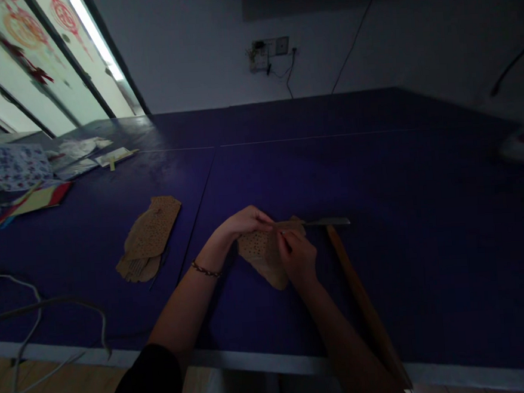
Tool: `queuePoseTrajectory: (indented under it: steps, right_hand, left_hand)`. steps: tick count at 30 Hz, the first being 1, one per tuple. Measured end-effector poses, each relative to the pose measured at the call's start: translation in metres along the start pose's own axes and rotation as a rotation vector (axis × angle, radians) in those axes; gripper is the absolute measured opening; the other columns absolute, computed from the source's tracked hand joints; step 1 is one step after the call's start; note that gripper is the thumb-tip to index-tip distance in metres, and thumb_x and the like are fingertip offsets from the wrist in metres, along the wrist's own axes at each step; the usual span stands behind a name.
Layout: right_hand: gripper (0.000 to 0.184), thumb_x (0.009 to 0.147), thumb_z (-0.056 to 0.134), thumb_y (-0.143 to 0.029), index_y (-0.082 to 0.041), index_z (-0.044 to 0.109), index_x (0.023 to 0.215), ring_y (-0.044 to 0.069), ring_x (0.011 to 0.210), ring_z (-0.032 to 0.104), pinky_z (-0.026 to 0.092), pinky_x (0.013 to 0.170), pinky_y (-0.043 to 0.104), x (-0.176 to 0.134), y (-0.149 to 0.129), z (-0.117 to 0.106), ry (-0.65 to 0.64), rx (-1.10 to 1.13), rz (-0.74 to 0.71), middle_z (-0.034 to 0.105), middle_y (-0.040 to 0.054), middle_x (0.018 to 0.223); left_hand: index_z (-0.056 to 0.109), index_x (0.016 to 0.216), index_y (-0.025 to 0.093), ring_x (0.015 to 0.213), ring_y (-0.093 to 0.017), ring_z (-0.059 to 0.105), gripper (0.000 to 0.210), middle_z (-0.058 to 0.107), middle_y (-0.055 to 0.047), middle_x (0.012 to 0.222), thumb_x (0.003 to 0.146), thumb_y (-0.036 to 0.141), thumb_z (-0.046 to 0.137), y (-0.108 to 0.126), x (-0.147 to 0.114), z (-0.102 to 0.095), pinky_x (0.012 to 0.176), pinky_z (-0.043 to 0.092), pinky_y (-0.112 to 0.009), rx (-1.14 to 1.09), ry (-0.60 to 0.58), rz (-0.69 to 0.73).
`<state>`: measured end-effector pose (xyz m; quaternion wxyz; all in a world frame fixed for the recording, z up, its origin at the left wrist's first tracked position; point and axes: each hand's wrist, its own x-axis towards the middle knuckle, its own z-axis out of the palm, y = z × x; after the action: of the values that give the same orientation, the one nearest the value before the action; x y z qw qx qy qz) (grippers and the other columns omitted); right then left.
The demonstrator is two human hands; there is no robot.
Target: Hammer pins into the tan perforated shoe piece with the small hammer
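Note:
A brown sheet with small punched holes [257, 251], perhaps leather or stiff paper, lies flat on the table between my hands. My left hand [248, 219] bends over its upper edge, fingers together and gripping there. Closed in a pinch, my right hand [298, 255] rests over the sheet's right part; what the fingertips hold is too small and dark to make out. Beyond the fingers, a thin flat metal blade or strip [329, 222] reaches to the right. Close to its end begins a long wooden stick [363, 297], slanting down to the table's front edge.
More brown perforated pieces [150, 234] lie stacked on the left of the dark blue table [426, 239], a thin dark rod [159, 269] beside them. Pale cables [38, 302] loop over the front left edge. A patterned bag [13, 165] and papers [42, 198] occupy the far left.

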<state>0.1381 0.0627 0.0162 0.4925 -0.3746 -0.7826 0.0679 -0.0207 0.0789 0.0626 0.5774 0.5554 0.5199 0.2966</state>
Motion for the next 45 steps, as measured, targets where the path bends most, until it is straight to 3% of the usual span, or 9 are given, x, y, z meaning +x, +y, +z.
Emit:
queuePoseTrajectory:
  steps: [4,7,22,31,38,41,45]
  right_hand:
    - [0.018,0.08,0.05,-0.024,-0.014,0.063,0.087,0.015,0.066,0.06,0.049,0.063,0.026,0.002,-0.001,-0.004,0.032,0.063,0.059,0.064,0.0063,0.074]
    - [0.014,0.079,0.05,-0.023,-0.017,0.063,0.08,0.014,0.065,0.06,0.049,0.063,0.025,0.002,-0.001,-0.006,0.028,0.092,0.045,0.064,0.0044,0.072]
    - [0.014,0.076,0.048,-0.019,-0.016,0.059,0.067,0.011,0.053,0.056,0.044,0.053,0.022,0.0,-0.002,-0.002,0.032,0.057,0.047,0.061,0.0014,0.06]
    - [0.019,0.077,0.046,-0.02,-0.017,0.059,0.063,0.013,0.051,0.056,0.043,0.051,0.023,-0.003,-0.002,-0.001,-0.025,0.022,0.059,0.06,0.0023,0.056]
    - [0.015,0.077,0.048,-0.021,-0.015,0.062,0.075,0.014,0.06,0.06,0.047,0.059,0.025,0.0,-0.005,0.0,-0.05,0.068,0.127,0.065,0.0049,0.067]
    - [0.018,0.077,0.05,-0.025,-0.014,0.061,0.086,0.014,0.059,0.059,0.047,0.059,0.026,0.001,-0.013,-0.015,-0.096,0.077,0.194,0.064,0.0057,0.071]
    - [0.027,0.076,0.051,-0.032,-0.015,0.057,0.095,0.018,0.068,0.059,0.047,0.064,0.031,-0.013,-0.012,-0.067,-0.165,-0.142,0.31,0.063,0.0084,0.082]
  left_hand:
    - [0.07,0.077,0.015,0.064,-0.01,0.056,0.017,0.067,-0.001,0.072,0.062,0.02,0.063,0.005,-0.003,-0.003,0.063,0.044,-0.022,0.121,0.016,0.009]
    - [0.07,0.077,0.015,0.062,-0.01,0.055,0.017,0.067,0.0,0.07,0.062,0.021,0.063,0.007,-0.004,-0.005,0.062,0.043,-0.021,0.142,0.012,0.021]
    - [0.07,0.075,0.016,0.06,-0.009,0.056,0.015,0.067,-0.001,0.069,0.062,0.016,0.063,0.0,-0.001,-0.004,0.063,0.044,-0.023,0.016,0.03,0.019]
    - [0.07,0.076,0.016,0.062,-0.009,0.057,0.016,0.069,-0.001,0.072,0.061,0.015,0.063,-0.001,-0.001,-0.003,0.064,0.045,-0.022,-0.056,-0.043,0.007]
    - [0.07,0.077,0.016,0.063,-0.009,0.058,0.017,0.069,-0.001,0.073,0.061,0.018,0.066,0.002,-0.002,-0.005,0.065,0.045,-0.022,-0.012,-0.034,0.021]
    - [0.07,0.077,0.016,0.06,-0.009,0.057,0.017,0.069,-0.001,0.071,0.061,0.02,0.066,0.003,-0.003,-0.008,0.063,0.045,-0.021,-0.008,-0.002,-0.014]
    - [0.07,0.078,0.017,0.056,-0.008,0.057,0.017,0.069,-0.001,0.07,0.062,0.02,0.067,0.002,-0.005,-0.01,0.061,0.045,-0.022,-0.067,-0.011,-0.079]
